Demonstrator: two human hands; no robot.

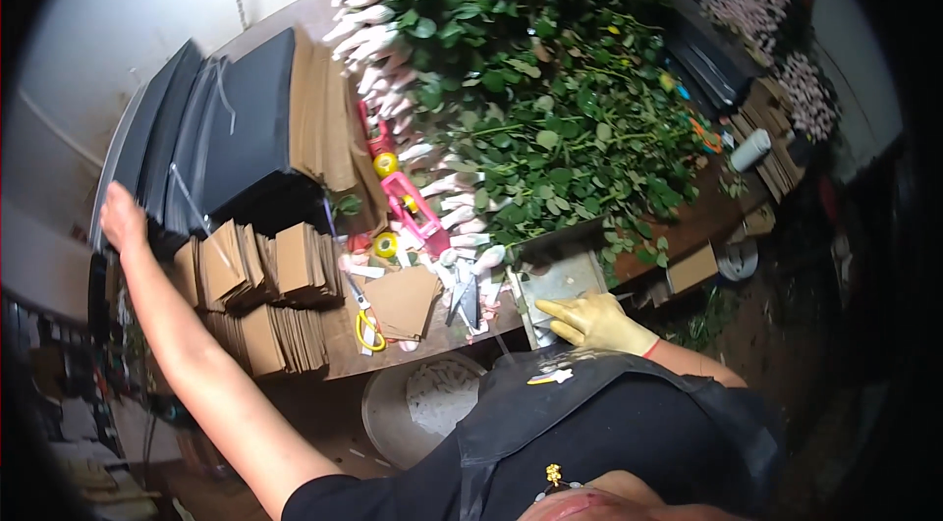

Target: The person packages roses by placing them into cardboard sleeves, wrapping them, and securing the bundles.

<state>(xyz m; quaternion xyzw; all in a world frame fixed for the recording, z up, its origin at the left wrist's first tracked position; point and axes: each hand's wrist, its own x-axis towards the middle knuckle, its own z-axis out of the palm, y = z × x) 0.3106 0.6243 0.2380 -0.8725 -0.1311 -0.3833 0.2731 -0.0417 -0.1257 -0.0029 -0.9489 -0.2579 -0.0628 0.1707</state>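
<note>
My bare left hand (124, 217) is stretched out to the far left, at the edge of a dark sheet beside a stack of black sheets (247, 105); whether its fingers grip that edge is unclear. In a pale yellow rubber glove, my right hand (589, 321) rests over a metal tray (563, 285) at the table's front edge, fingers pointing left. Beyond it lies a big pile of leafy rose stems (545, 123), their heads in white sleeves (368, 27) facing left. Yellow-handled scissors (368, 329) and a pink tape dispenser (416, 215) lie between the hands.
Stacks of folded cardboard (258, 300) stand at the table's left front. A flat cardboard piece (401, 300) lies near the scissors. Below the edge is a bin (398, 418) with white scraps. More wrapped flowers (751, 2), cardboard pieces (773, 130) and a white roll (750, 150) are at the right.
</note>
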